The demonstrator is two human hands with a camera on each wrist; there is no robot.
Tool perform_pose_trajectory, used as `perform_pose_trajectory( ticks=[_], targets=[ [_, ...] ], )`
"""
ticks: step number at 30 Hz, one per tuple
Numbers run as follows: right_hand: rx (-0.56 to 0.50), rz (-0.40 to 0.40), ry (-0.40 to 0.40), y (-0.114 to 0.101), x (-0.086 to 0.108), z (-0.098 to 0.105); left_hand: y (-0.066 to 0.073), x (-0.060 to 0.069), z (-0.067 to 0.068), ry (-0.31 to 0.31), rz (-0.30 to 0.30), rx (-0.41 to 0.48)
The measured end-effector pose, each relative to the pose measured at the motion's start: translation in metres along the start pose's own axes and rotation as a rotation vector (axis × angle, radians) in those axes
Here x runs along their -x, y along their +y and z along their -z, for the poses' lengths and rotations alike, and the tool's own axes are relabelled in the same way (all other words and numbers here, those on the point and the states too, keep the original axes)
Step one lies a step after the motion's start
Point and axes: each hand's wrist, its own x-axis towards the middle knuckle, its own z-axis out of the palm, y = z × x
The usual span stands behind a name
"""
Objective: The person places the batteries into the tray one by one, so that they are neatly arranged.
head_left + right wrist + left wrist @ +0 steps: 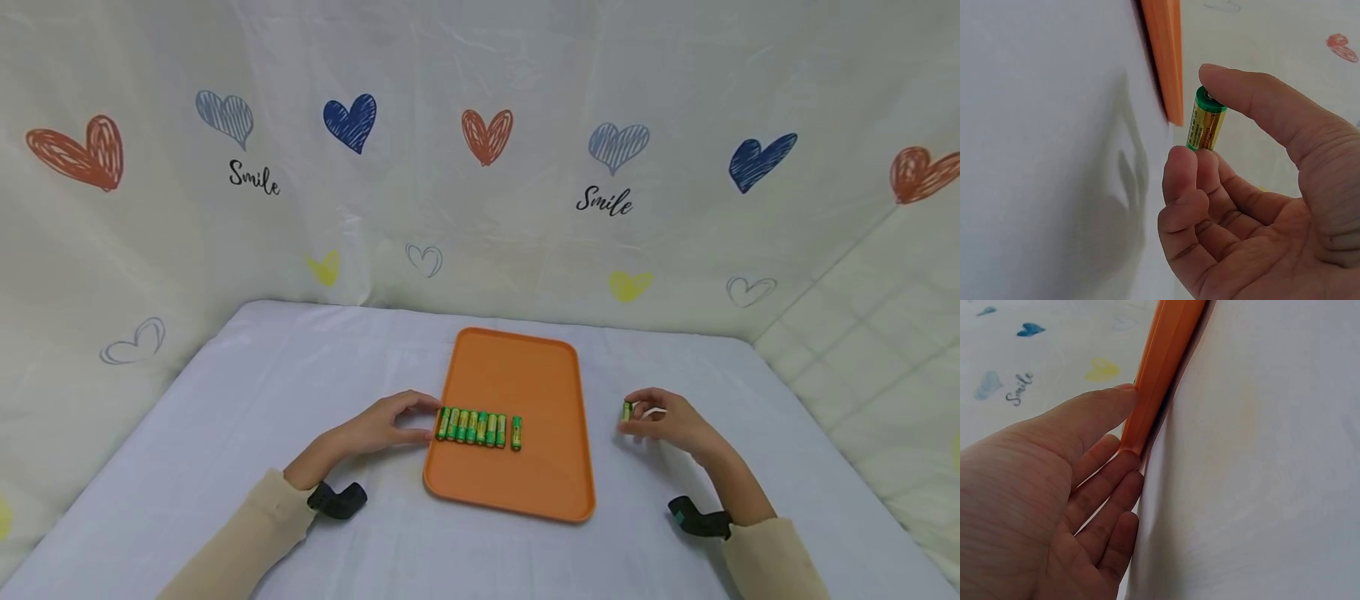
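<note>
An orange tray lies on the table with a row of green-and-gold batteries side by side at its left edge. One more battery lies in the tray just right of the row, a small gap apart. At the tray's left side, my left hand touches the rim with thumb and fingertips, its fingers loosely bent, beside the leftmost battery. Off the tray's right side, my right hand pinches a battery by its two ends between thumb and fingers, upright and above the table.
A white cloth covers the table on both sides of the tray. Behind stands a pale curtain printed with hearts and the word Smile. Black straps with dark devices sit on both wrists, near the beige sleeves.
</note>
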Motion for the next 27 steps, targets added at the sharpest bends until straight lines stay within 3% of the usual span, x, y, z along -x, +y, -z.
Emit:
perform_pose_trajectory(
  ticks=[17,27],
  targets=[
    [-0.033,0.139,-0.112,-0.036,0.010,-0.025,0.000,-0.001,0.001,-0.005,-0.008,-0.010],
    [-0.043,0.130,-0.159,-0.045,0.007,-0.049,0.000,-0.001,0.001,-0.008,-0.009,-0.012]
  ],
)
